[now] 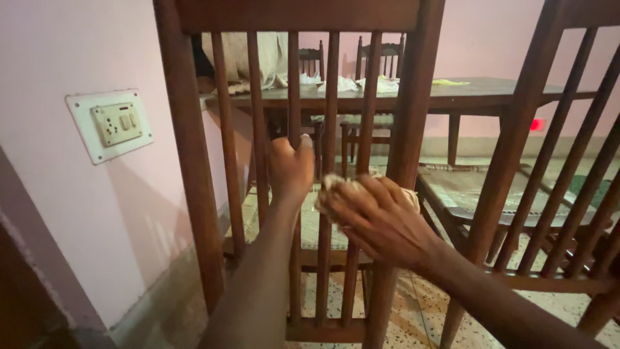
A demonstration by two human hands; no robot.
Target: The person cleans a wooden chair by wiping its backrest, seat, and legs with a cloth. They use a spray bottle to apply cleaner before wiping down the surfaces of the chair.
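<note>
Left hand [290, 169] wrapped round a middle slat [294, 90] of the wooden chair back [303, 16], fingers closed on it. Right hand [378, 216] just beside, to the rt, pressing a pale crumpled cloth [336, 186] against next slats, fingers curled over it; cloth peeking out btwn palm and wood, at same height as left hand. Second chair [516, 161] close on rt. Table [478, 90] behind w/ more cloths; wall socket plate [111, 124] at left

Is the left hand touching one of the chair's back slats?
Touching. The head view shows the left hand with its fingers wrapped around a slat of the wooden chair; no gap shows between them.
</note>
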